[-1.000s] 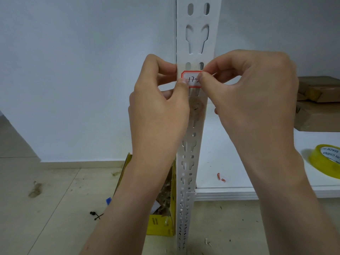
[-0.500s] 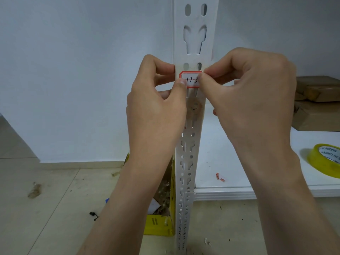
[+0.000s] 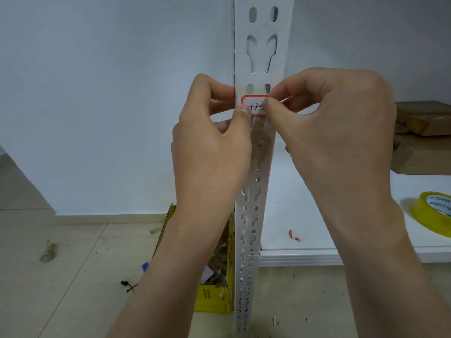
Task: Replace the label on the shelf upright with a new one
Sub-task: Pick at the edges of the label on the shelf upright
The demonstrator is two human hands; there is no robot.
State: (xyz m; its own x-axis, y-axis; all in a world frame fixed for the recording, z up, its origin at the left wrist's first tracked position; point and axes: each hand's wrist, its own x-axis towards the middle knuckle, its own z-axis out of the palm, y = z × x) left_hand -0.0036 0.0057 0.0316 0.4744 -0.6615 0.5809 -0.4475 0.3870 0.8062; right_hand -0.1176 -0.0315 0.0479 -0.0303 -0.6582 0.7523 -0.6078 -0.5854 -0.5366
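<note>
Now, starting at the left, there's bare floor (image 3: 61, 264) with a few scraps on it, and a yellow box (image 3: 214, 298) of rubbish tucked just behind the left forearm. Up comes the left hand (image 3: 210, 152), thumb pressed onto the left end of the label (image 3: 255, 106) and the fingers curled round the edge of the upright (image 3: 251, 196), so it is pinching the sticker's near end against the metal. And there's the label itself, white with a red border and some handwriting on it, sitting across the front face of that white slotted post, just below a pair of oval holes. Beneath it you can make out a dull patch of residue on the metal, likely where the old sticker was.

Over to the right hand (image 3: 334, 132): thumb and forefinger closed on the label's right end, right at the post's edge. Whether that end is stuck down or lifted, I can't tell; the fingers cover it.

This thing is thin, light and floppy, with a tacky back. I'd say it wants handling by the very edges, held taut between both hands, because once the adhesive grabs crooked it could crease or tear on the way back off. Smoothing from one end across looks the safe play.

Further right, the white shelf (image 3: 317, 203) carries a small red scrap (image 3: 294, 236), a yellow roll of tape (image 3: 433, 215) and some brown parcels (image 3: 424, 137).
</note>
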